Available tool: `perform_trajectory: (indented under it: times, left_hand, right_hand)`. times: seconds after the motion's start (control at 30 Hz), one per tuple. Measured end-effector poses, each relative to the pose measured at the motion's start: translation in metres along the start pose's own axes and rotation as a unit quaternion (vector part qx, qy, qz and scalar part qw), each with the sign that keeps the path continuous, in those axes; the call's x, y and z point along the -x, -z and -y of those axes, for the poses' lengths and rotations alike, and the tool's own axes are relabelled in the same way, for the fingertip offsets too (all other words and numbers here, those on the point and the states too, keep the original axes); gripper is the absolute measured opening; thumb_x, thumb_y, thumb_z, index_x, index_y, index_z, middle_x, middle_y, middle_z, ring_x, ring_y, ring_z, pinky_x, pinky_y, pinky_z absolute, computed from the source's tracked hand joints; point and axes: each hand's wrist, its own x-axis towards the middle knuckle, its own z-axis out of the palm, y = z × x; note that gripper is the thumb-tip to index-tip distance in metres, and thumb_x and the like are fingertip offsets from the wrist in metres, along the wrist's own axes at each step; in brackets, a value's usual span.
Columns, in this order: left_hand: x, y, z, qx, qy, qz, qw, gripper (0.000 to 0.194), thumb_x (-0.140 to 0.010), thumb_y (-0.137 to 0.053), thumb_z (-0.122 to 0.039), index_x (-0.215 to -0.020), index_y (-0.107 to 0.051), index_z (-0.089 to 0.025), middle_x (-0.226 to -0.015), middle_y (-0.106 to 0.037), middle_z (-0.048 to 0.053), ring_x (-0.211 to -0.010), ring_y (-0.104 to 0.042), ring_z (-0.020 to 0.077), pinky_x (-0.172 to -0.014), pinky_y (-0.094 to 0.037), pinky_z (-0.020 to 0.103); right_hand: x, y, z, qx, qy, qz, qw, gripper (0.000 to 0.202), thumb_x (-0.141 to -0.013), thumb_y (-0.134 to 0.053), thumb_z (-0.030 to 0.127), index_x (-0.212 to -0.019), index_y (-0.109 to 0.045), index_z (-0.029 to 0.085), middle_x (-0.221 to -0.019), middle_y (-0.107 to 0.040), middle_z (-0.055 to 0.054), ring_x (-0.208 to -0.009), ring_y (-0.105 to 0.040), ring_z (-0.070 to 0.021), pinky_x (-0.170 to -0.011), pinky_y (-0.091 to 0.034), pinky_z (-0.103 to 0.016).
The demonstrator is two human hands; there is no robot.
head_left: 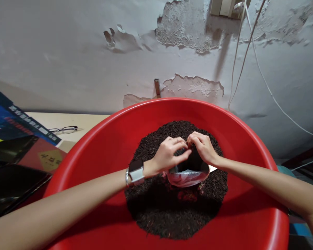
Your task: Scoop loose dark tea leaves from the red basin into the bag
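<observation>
Dark, dry shredded leaves, like loose tea (169, 222), lie heaped in a large red plastic basin (101, 149). A bag with a clear plastic edge (189, 177) stands in the heap, its mouth facing up and its inside dark. Over the bag's far side, my left hand (169, 152) has bent fingers, with the thumb apart from them. Close beside it, my right hand (202, 147) is closed, its fingertips pinched together. What lies between those fingertips is too small to make out. Reddish print shows on the bag's near side, partly in shadow.
A pair of glasses (65, 129) rests on a pale tabletop (91, 119) behind the basin's left side. Printed boxes (23, 139) stand at the left. Cables (261, 69) hang down the peeling wall at the right. A white piece (213, 168) shows beside the bag.
</observation>
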Motion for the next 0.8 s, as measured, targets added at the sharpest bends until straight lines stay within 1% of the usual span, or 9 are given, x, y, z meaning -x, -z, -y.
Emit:
perform_trajectory:
  times: [0.1, 0.2, 0.33, 0.4, 0.47, 0.53, 0.63, 0.7, 0.8]
  left_hand:
    - [-0.007, 0.001, 0.022, 0.029, 0.16, -0.026, 0.986, 0.022, -0.087, -0.048, -0.036, -0.083, -0.059, -0.017, -0.088, -0.059, 0.004, -0.088, -0.057, 0.0165, -0.083, -0.044, 0.029]
    - [-0.005, -0.003, 0.058, -0.047, 0.285, 0.029, 0.957, 0.032, -0.08, -0.055, -0.04, -0.102, -0.057, -0.017, -0.114, -0.053, 0.009, -0.111, -0.048, 0.0245, -0.098, -0.04, 0.038]
    - [0.027, -0.016, 0.103, -0.129, 0.445, 0.154, 0.873, 0.069, -0.075, -0.058, -0.047, -0.134, -0.039, -0.018, -0.147, -0.026, 0.015, -0.133, -0.024, 0.0388, -0.1, -0.032, 0.059]
    - [0.052, -0.024, 0.115, -0.139, 0.503, 0.195, 0.831, 0.085, -0.072, -0.059, -0.054, -0.143, -0.026, -0.021, -0.154, -0.011, 0.015, -0.137, -0.01, 0.0452, -0.099, -0.026, 0.068]
    - [0.074, -0.033, 0.121, -0.135, 0.559, 0.235, 0.784, 0.099, -0.068, -0.06, -0.063, -0.147, -0.015, -0.024, -0.155, -0.002, 0.017, -0.136, -0.005, 0.051, -0.098, -0.021, 0.071]
    - [0.089, -0.038, 0.124, -0.137, 0.566, 0.258, 0.771, 0.104, -0.066, -0.059, -0.066, -0.148, -0.011, -0.025, -0.155, 0.002, 0.017, -0.136, -0.007, 0.0522, -0.098, -0.022, 0.069]
    - [0.095, -0.041, 0.124, -0.139, 0.548, 0.265, 0.781, 0.104, -0.064, -0.06, -0.065, -0.148, -0.012, -0.026, -0.154, -0.006, 0.018, -0.133, -0.019, 0.0494, -0.097, -0.03, 0.063]
    - [0.094, -0.042, 0.121, -0.146, 0.536, 0.263, 0.789, 0.102, -0.063, -0.06, -0.064, -0.147, -0.017, -0.026, -0.152, -0.014, 0.018, -0.13, -0.026, 0.0472, -0.094, -0.035, 0.06]
    - [0.092, -0.046, 0.111, -0.157, 0.508, 0.261, 0.806, 0.096, -0.063, -0.06, -0.063, -0.143, -0.026, -0.024, -0.147, -0.025, 0.018, -0.126, -0.031, 0.0458, -0.091, -0.039, 0.058]
  right_hand:
    - [-0.004, 0.004, -0.002, -0.018, -0.002, -0.002, 1.0, 0.042, -0.089, -0.036, 0.037, -0.056, -0.054, 0.018, -0.064, -0.057, -0.002, -0.063, -0.052, -0.0126, -0.066, -0.039, -0.027]
    - [-0.015, 0.011, -0.011, -0.033, -0.022, -0.036, 0.999, 0.046, -0.09, -0.034, 0.042, -0.058, -0.057, 0.018, -0.067, -0.06, -0.003, -0.066, -0.055, -0.0136, -0.068, -0.04, -0.027]
    - [-0.037, 0.028, -0.045, 0.082, -0.072, -0.048, 0.993, 0.039, -0.089, -0.033, 0.037, -0.081, -0.066, 0.018, -0.089, -0.065, -0.004, -0.089, -0.058, -0.0153, -0.084, -0.039, -0.026]
    - [-0.044, 0.038, -0.069, 0.192, -0.141, 0.004, 0.971, 0.036, -0.088, -0.035, 0.034, -0.104, -0.064, 0.018, -0.11, -0.062, -0.005, -0.105, -0.054, -0.0157, -0.093, -0.036, -0.026]
    - [-0.043, 0.045, -0.093, 0.272, -0.215, 0.063, 0.936, 0.043, -0.087, -0.039, 0.033, -0.124, -0.054, 0.017, -0.127, -0.053, -0.01, -0.119, -0.047, -0.0189, -0.099, -0.032, -0.029]
    - [-0.034, 0.047, -0.115, 0.302, -0.27, 0.107, 0.908, 0.054, -0.084, -0.046, 0.036, -0.135, -0.045, 0.016, -0.136, -0.044, -0.015, -0.126, -0.042, -0.026, -0.101, -0.032, -0.037]
    - [-0.015, 0.042, -0.136, 0.315, -0.311, 0.156, 0.883, 0.071, -0.077, -0.058, 0.042, -0.142, -0.036, 0.02, -0.145, -0.031, -0.019, -0.132, -0.031, -0.0367, -0.101, -0.031, -0.048]
    - [-0.003, 0.034, -0.14, 0.319, -0.315, 0.18, 0.876, 0.08, -0.074, -0.062, 0.046, -0.144, -0.031, 0.025, -0.149, -0.024, -0.016, -0.135, -0.025, -0.0398, -0.102, -0.029, -0.052]
    - [0.005, 0.027, -0.138, 0.319, -0.303, 0.198, 0.876, 0.082, -0.073, -0.063, 0.048, -0.145, -0.029, 0.028, -0.149, -0.026, -0.013, -0.134, -0.026, -0.0407, -0.102, -0.029, -0.054]
